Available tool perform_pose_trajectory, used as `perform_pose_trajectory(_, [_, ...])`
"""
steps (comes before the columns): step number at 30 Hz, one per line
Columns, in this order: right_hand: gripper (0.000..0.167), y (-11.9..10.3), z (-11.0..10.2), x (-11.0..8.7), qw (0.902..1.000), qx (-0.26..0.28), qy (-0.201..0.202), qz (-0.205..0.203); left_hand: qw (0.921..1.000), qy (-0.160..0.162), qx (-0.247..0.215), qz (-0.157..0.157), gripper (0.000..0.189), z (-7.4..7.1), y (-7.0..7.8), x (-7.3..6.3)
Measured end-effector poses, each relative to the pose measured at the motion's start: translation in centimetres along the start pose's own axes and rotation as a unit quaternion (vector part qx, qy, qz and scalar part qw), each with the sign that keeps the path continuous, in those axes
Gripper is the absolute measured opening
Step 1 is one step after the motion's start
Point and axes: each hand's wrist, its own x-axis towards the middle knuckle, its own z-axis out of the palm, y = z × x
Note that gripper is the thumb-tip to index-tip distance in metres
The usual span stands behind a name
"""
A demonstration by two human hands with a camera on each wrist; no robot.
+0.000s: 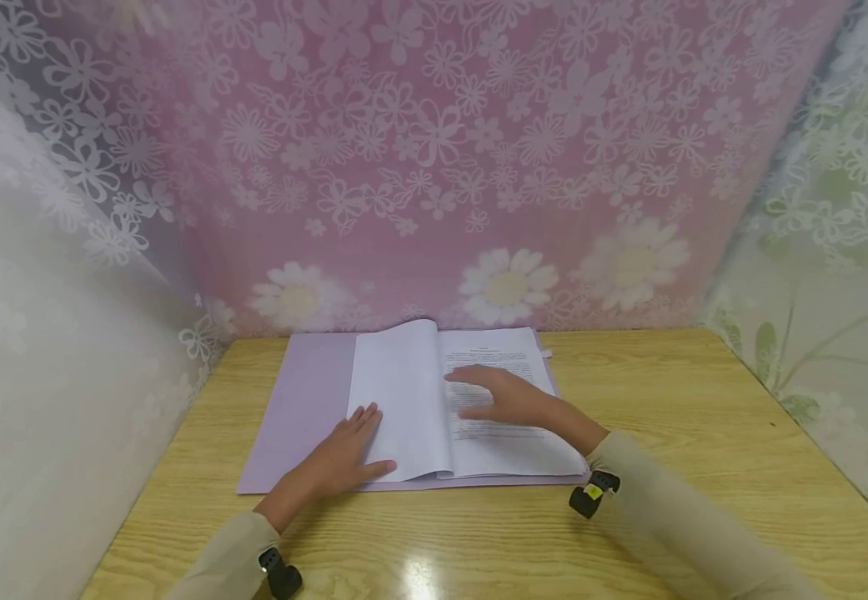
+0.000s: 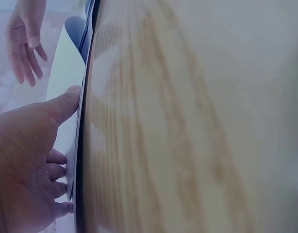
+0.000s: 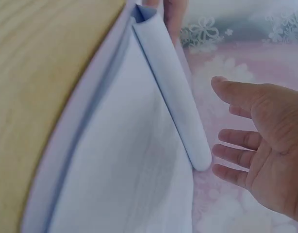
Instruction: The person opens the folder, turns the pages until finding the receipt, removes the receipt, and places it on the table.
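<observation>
Two beige sleeves (image 1: 674, 508), each with a black wrist device (image 1: 591, 493) at the cuff, enter from the near side across a yellow wood-grained worktop (image 1: 494, 542). We find the left hand (image 1: 336, 458) resting on a blank white paper sheet (image 1: 399, 375), its fingers extended and gripping nothing, thumb near the lower edge. We note that this sheet bows upward along the middle and does not lie flat there. The right hand (image 1: 512, 398) is held over a printed white page (image 1: 497, 458); its fingers are spread loosely and empty, and the right wrist view shows them apart from the paper. Both sheets lie in an open lilac folder (image 1: 302, 400), flat on the worktop. Beyond it hangs a pink flower-patterned curtain (image 1: 403, 167).

We judge the step in hand to be a leaf turn, with the leaf over to the left and being settled. In our opinion the next move calls for pressing down the bowed fold, the left hand steadying, before the right takes the printed page's free edge.
</observation>
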Motion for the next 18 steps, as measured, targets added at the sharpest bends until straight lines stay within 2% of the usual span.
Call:
perform_pose_trajectory(5, [0.061,2.1,-1.9,0.1,0.9986,-0.011,0.051,0.009,1.0,-0.004,-0.003,0.004,0.094,-0.1,0.0,0.0])
perform_pose_trajectory(9, [0.063,4.2,-3.3,0.0,0.9951,-0.011,0.09,0.039,1.0,-0.004,0.0,0.006,0.094,0.0,-0.2,0.1])
perform_pose_trajectory(13, [0.063,6.2,-4.3,-0.2,0.9901,-0.008,0.116,0.078,1.0,-0.003,0.002,0.008,0.094,0.1,-0.3,0.1])
perform_pose_trajectory(18, [0.059,8.9,-4.8,-0.5,0.985,0.003,0.141,0.099,1.0,-0.003,-0.001,0.007,0.094,0.0,-0.2,0.1])
